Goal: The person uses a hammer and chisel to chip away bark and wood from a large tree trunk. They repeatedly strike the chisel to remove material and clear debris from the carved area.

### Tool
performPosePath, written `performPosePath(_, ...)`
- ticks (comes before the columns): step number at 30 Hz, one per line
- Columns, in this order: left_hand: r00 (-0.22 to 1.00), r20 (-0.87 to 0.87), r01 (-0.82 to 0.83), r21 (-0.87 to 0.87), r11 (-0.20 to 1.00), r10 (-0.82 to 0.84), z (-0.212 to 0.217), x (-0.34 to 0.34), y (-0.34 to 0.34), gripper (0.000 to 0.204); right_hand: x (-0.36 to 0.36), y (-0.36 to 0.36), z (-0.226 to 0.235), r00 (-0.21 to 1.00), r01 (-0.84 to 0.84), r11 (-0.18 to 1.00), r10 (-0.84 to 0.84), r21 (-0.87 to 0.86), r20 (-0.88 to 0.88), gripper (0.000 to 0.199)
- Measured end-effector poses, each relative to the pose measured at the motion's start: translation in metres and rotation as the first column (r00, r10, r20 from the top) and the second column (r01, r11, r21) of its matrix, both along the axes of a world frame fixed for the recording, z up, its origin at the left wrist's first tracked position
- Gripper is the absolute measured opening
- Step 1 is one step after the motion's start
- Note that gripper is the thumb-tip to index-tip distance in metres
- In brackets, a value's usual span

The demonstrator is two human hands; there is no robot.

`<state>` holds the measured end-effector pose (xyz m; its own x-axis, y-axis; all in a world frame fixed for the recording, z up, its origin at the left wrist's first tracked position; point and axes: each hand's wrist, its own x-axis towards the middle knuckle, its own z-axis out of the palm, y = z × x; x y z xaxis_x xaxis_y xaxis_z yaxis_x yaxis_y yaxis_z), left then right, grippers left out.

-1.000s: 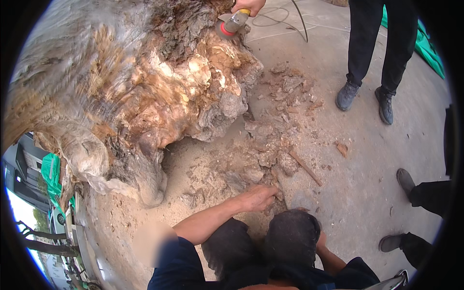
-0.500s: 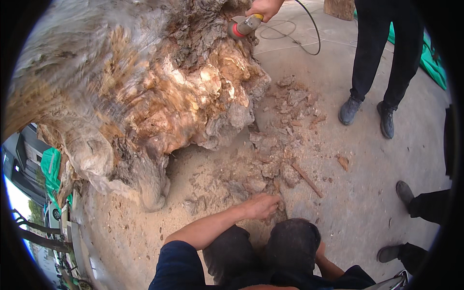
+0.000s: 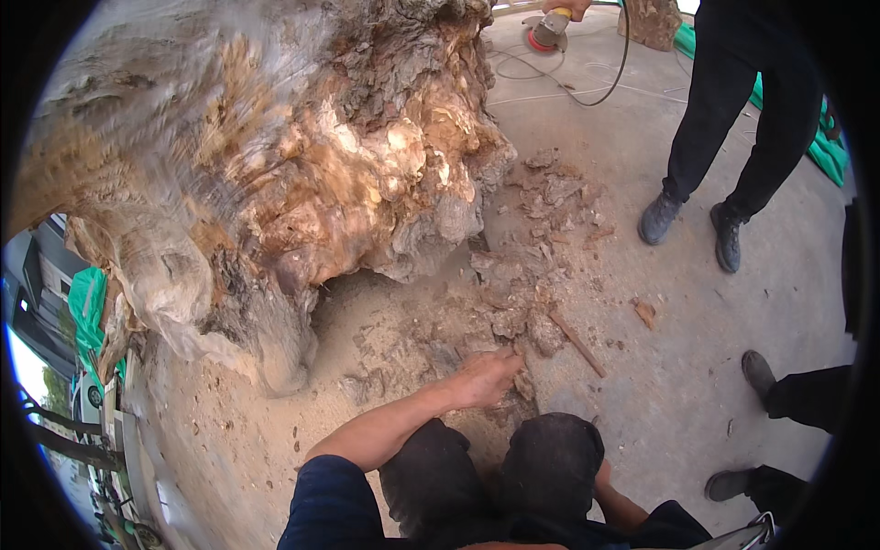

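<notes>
My left hand (image 3: 486,379) reaches over the ground in front of my knees, its fingers curled together among loose bark pieces (image 3: 500,321). A brown chunk of bark (image 3: 523,385) lies against the fingertips; whether they grip it is unclear. My right hand (image 3: 602,477) is low beside my right knee, which hides most of it, fingers included. Ahead and to the left looms a huge gnarled tree stump (image 3: 302,183), grey outside with raw orange-brown wood showing. A stick-like strip of wood (image 3: 577,344) rests right of the bark.
Another person's hand (image 3: 570,7) holds an angle grinder (image 3: 547,33) at the far side, its cable (image 3: 610,92) looping over the concrete. That person's dark shoes (image 3: 660,218) stand to the right. More shoes (image 3: 757,374) are at the right edge. Sawdust covers the ground under the stump.
The other person's grinder has moved right, off the stump. My left hand has shifted slightly left and away from me, still low among the bark. My right hand stays by the knee.
</notes>
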<state>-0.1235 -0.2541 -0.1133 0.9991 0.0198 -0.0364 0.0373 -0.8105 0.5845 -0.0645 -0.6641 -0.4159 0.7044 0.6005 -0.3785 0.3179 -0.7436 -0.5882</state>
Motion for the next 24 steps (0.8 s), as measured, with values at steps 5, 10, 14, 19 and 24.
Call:
performPosePath(5, 0.994, -0.105, -0.041, -0.014, 0.999, 0.04, -0.003, -0.015, 0.001, 0.01, -0.008, -0.036, -0.048, 0.98, 0.12, 0.992, -0.111, 0.042, -0.167, 0.034)
performPosePath(10, 0.994, -0.026, -0.105, -0.072, 0.992, 0.103, 0.009, -0.016, 0.007, 0.023, -0.007, -0.054, -0.101, 0.98, 0.169, 0.971, -0.148, 0.168, -0.132, 0.032)
performPosePath(14, 0.982, -0.175, -0.085, -0.08, 0.993, 0.07, 0.007, -0.026, 0.011, 0.024, -0.008, -0.043, -0.069, 0.982, 0.144, 0.983, -0.128, 0.118, -0.137, 0.031)
performPosePath(19, 0.967, -0.244, -0.071, -0.013, 0.997, 0.066, -0.009, -0.023, 0.027, 0.027, -0.007, -0.037, -0.044, 0.984, 0.122, 0.99, -0.112, 0.069, -0.137, 0.03)
performPosePath(24, 0.925, 0.012, -0.38, -0.001, 0.925, 0.38, -0.017, -0.027, 0.07, 0.039, -0.006, -0.034, -0.035, 0.985, 0.099, 0.994, -0.092, 0.041, -0.145, 0.029)
